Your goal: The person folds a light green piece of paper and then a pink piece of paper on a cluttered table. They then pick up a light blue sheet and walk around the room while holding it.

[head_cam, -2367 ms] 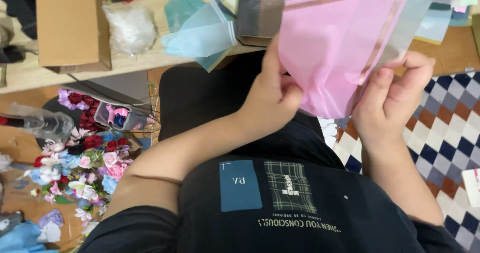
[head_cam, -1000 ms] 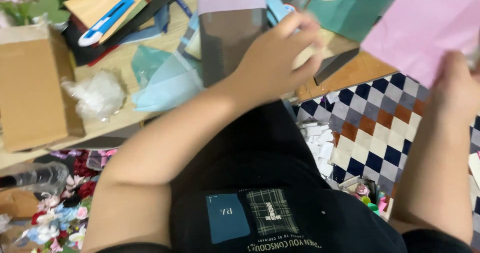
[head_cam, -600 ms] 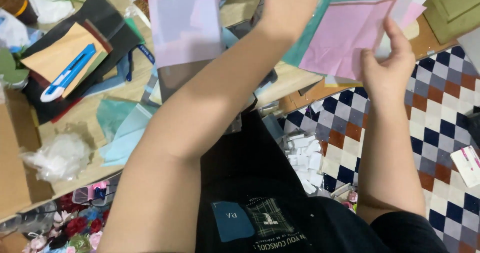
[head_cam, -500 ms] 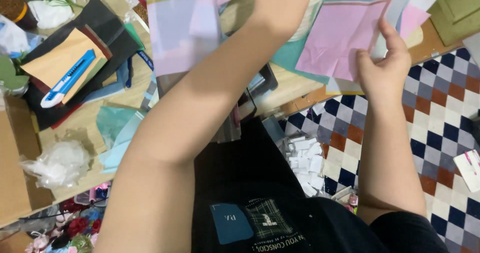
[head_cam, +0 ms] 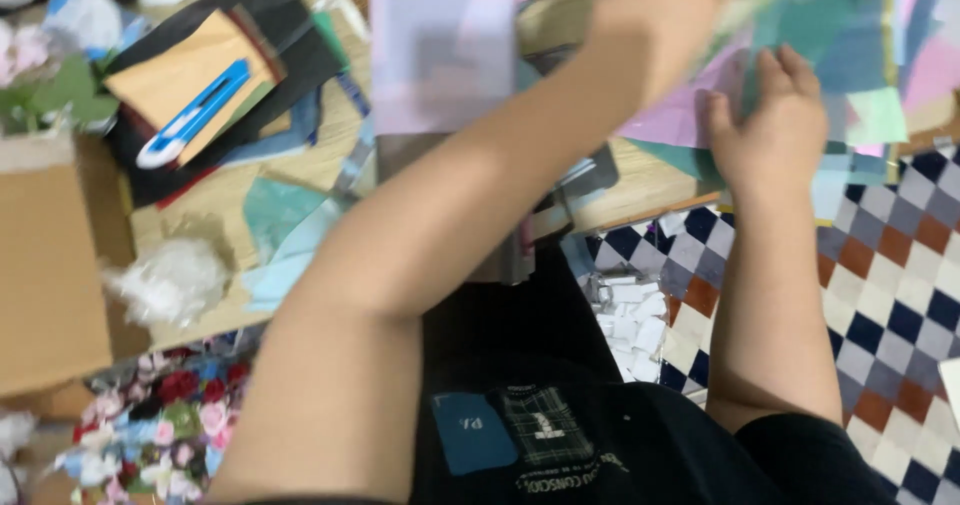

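My left hand point(head_cam: 665, 5) reaches across the low wooden table point(head_cam: 210, 205) to the top right and is blurred by motion, so its grip is unclear. It sits at the edge of a pile of coloured paper sheets point(head_cam: 850, 55). My right hand point(head_cam: 770, 125) lies flat with fingers spread on that pile, its thumb beside a pink sheet point(head_cam: 670, 120). A lilac sheet point(head_cam: 440, 45) lies on a grey box just left of my left forearm.
A blue utility knife point(head_cam: 195, 115) rests on tan paper over black card. A cardboard box point(head_cam: 50, 255) and crumpled clear plastic point(head_cam: 165, 280) sit at the left. Artificial flowers point(head_cam: 160, 425) lie bottom left. Small white pieces point(head_cam: 630, 320) are on the checked floor point(head_cam: 900, 265).
The pink sheet was held up in both hands, then carried to the table's paper pile. My right hand has gone from pinching it to lying flat; my left hand moved right.
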